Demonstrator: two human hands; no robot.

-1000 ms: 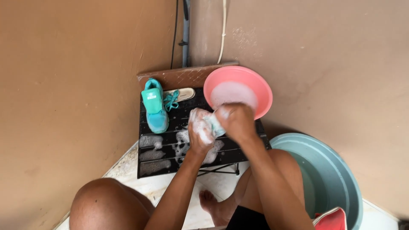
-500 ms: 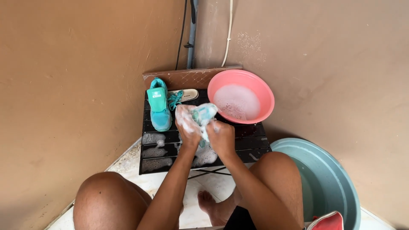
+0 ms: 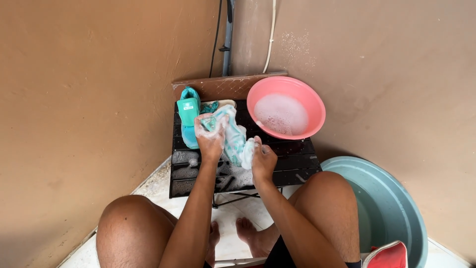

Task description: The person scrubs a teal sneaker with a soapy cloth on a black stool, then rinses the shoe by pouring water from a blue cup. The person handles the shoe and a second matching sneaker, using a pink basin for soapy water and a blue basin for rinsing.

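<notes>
Right over the black table (image 3: pixel 297 166), both hands grip a soapy teal shoe (image 3: pixel 233 134): the left hand (image 3: pixel 210 136) clasps its upper end, the right hand (image 3: pixel 262 158) clenches its lower end with foam. Behind the left hand on the table stands a second shoe (image 3: pixel 188 111). A pink basin (image 3: pixel 310 106) of suds sits at the table's far right corner, a grey-green tub (image 3: pixel 391 208) beside the table.
</notes>
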